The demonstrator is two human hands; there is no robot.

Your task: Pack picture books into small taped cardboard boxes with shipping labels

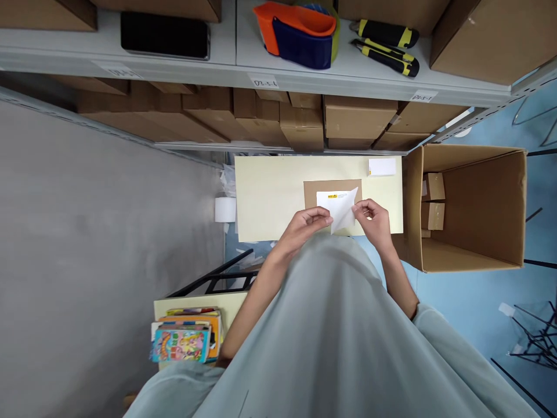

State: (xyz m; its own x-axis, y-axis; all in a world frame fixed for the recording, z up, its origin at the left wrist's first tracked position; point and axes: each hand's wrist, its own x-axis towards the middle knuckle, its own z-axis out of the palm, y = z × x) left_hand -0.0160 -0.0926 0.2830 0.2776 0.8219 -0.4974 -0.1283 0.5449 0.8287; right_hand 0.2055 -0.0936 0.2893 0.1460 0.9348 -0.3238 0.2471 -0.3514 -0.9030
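Observation:
A white label (331, 200) with a small yellow printed mark lies over a flat brown cardboard piece (310, 190) on the cream table. Its right side is lifted and folded over toward the left. My right hand (373, 220) pinches this raised side between thumb and fingers. At the lower left edge of the label, the thumb and fingers of my left hand (310, 225) close on the paper. Whether the brown piece is an envelope or a box, I cannot tell.
A stack of white labels (382, 167) lies at the back right of the table (270, 200). To the right stands a large open carton (478, 215) with small boxes inside. The shelf above bears a tape dispenser (300, 38), box cutters (387, 49) and a phone (165, 36). Books (185, 342) lie lower left.

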